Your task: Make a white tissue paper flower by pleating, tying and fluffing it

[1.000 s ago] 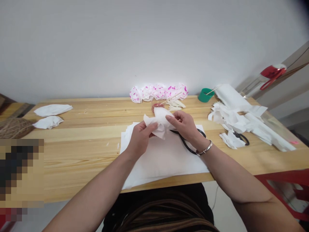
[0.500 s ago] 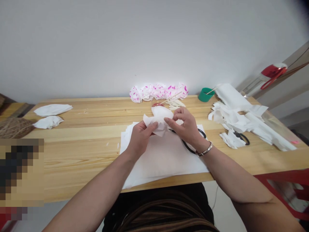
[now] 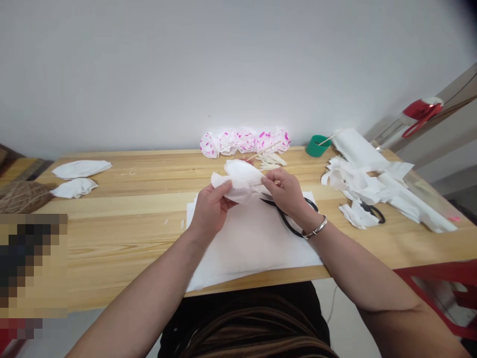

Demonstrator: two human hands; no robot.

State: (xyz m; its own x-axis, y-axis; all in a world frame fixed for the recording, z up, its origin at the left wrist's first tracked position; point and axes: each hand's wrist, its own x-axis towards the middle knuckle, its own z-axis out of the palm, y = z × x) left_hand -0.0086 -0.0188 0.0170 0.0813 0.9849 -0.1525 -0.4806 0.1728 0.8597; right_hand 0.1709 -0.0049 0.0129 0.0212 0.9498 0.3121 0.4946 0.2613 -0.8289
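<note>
A thin piece of white tissue paper (image 3: pixel 242 175) is stretched between my two hands, above the stack of white sheets (image 3: pixel 257 248). My left hand (image 3: pixel 214 208) pinches its left side between thumb and fingers. At its right edge, my right hand (image 3: pixel 283 191) pinches the paper and wears a silver bangle at the wrist. Black-handled scissors (image 3: pixel 286 219) lie on the sheets, partly hidden under my right hand and wrist.
Pink-flecked white paper puffs (image 3: pixel 246 141) line the wall, near small pale rolls (image 3: pixel 272 160). A green cup (image 3: pixel 318 145) with a stick stands to their right. White paper scraps (image 3: pixel 357 184) lie at right, folded white pieces (image 3: pixel 82 169) and twine (image 3: pixel 26 196) at left.
My hands have moved slightly apart, the left one shifting left. The paper between them is spread wider, and more of the scissors' blades shows.
</note>
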